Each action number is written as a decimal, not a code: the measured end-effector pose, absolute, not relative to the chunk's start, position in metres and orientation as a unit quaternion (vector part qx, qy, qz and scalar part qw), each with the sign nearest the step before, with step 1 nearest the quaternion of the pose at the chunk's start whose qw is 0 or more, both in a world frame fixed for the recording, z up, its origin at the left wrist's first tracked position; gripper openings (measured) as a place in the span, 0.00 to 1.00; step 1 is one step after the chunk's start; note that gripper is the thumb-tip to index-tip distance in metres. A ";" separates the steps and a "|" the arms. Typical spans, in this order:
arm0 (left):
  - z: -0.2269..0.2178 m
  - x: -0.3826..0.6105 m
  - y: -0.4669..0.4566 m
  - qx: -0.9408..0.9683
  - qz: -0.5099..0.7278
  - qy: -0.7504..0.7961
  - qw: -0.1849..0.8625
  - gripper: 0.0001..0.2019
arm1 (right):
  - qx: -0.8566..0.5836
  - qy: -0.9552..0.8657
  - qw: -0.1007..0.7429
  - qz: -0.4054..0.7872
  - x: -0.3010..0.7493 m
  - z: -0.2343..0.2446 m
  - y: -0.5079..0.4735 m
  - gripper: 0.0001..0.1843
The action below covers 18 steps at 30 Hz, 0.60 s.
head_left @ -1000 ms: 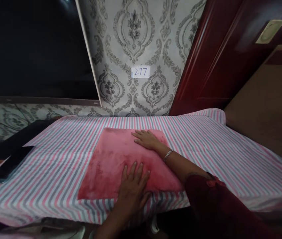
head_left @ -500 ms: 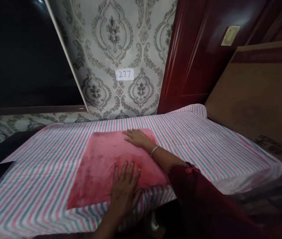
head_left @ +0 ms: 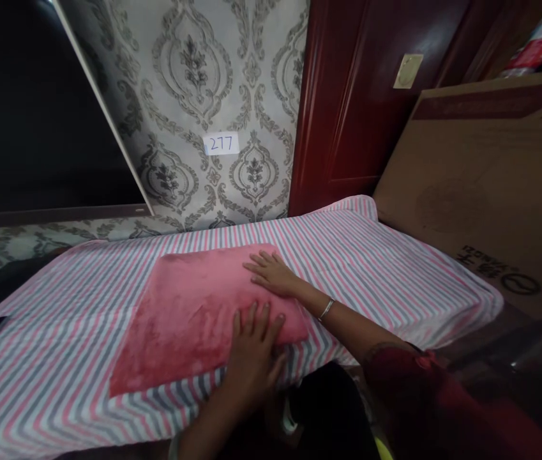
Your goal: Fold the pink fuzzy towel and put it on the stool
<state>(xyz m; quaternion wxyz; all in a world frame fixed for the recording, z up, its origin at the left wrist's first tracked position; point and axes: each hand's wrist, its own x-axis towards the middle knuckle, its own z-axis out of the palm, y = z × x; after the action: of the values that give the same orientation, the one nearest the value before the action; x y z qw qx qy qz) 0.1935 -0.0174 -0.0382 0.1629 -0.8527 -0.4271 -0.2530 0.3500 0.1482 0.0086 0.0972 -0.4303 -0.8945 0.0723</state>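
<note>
A pink plush cloth (head_left: 189,306) lies spread flat, roughly rectangular, on a striped tablecloth (head_left: 74,319). Its pile shows lighter and darker red patches. My left hand (head_left: 254,348) rests on its near edge toward the right, fingers spread and pointing away from me. Farther back, my right hand (head_left: 273,273) lies flat on the cloth's right part, with the fingers pointing left. A bracelet circles the right wrist. Neither hand grips anything; both palms are down.
A large dark screen (head_left: 36,115) stands at the back left against patterned wallpaper. A paper marked 277 (head_left: 221,144) is on the wall. At the right stand a big cardboard box (head_left: 481,179) and a dark red door panel (head_left: 342,102), with a bottle (head_left: 539,45) above the box.
My view has shifted to the right, so the bottle shows more. On the cloth, both hands have moved rightward, and the pink surface looks smoother where the right hand passed.
</note>
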 end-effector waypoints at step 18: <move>-0.058 0.194 -0.018 -0.861 -0.211 -0.438 0.147 0.31 | -0.549 -0.810 0.135 0.153 0.348 -0.019 0.227 0.31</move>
<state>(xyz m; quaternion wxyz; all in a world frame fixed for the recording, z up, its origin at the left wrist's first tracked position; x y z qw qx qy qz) 0.1943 -0.0181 -0.0583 0.1470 -0.8614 -0.4380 -0.2111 0.3478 0.2272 -0.0192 0.1354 -0.5492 -0.8103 0.1529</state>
